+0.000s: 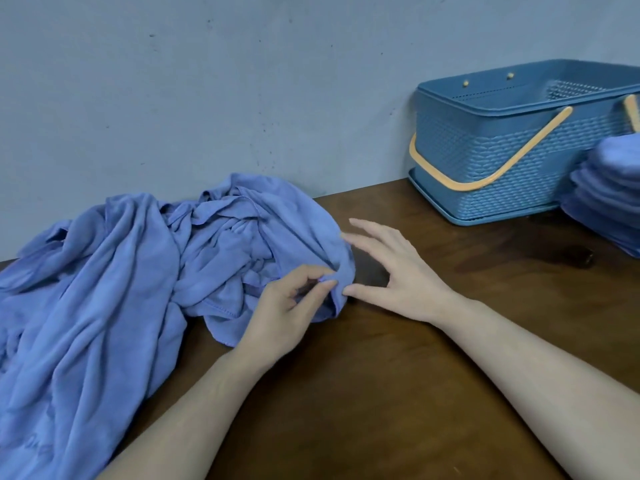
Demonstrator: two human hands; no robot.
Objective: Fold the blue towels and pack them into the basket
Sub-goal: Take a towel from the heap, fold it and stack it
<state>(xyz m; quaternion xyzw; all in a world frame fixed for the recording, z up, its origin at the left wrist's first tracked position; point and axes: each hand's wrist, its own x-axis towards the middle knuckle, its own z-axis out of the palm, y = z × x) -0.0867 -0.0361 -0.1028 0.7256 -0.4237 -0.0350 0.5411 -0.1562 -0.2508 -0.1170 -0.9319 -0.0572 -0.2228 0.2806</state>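
Note:
A crumpled heap of blue towels (114, 271) covers the left side of the brown table (381, 393). My left hand (287, 313) pinches a fold of towel at the heap's right edge between thumb and fingers. Just to its right, my right hand (391, 271) has its fingers spread, with the thumb and fingertips touching the same towel edge. A blue woven plastic basket (502, 157) with a yellow handle stands at the back right against the wall; nothing shows inside it. A stack of folded blue towels (613, 199) sits at the right edge in front of the basket.
A grey wall (207, 81) runs along the back of the table. Bare dark wood lies between the heap and the basket and in front of my forearms.

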